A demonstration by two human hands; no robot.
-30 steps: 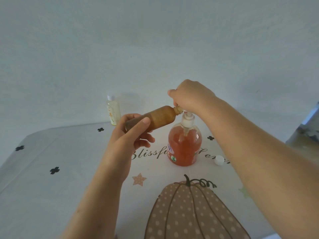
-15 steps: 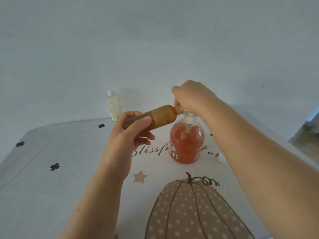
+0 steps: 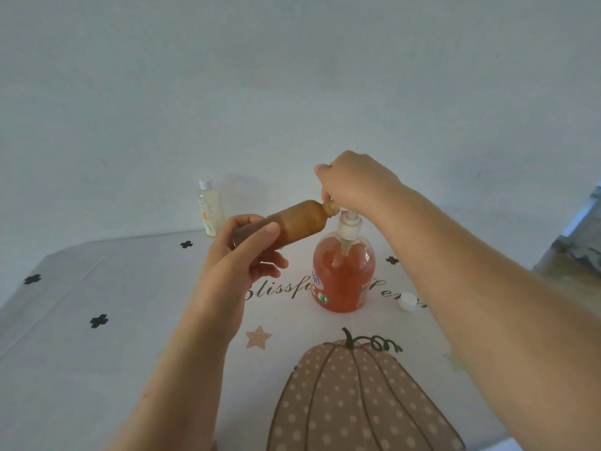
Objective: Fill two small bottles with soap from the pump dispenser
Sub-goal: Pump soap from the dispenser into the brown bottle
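A pump dispenser (image 3: 343, 275) of orange soap stands in the middle of the table. My right hand (image 3: 354, 183) lies on top of its white pump head, which it hides, fingers curled over it. My left hand (image 3: 242, 255) grips a small amber bottle (image 3: 299, 221) tilted nearly sideways, its open neck up against the pump's spout under my right hand. A second small bottle (image 3: 209, 208), clear yellowish with a white cap on, stands upright at the back left. A loose white cap (image 3: 408, 301) lies on the table right of the dispenser.
The table (image 3: 97, 369) wears a white cloth printed with a dotted pumpkin (image 3: 357, 402), black crosses and lettering. A plain wall rises just behind the table. The table's right edge falls off near a grey surface (image 3: 572, 252).
My right hand and the pump head sit slightly higher than half a second ago. The amber bottle stays at the spout.
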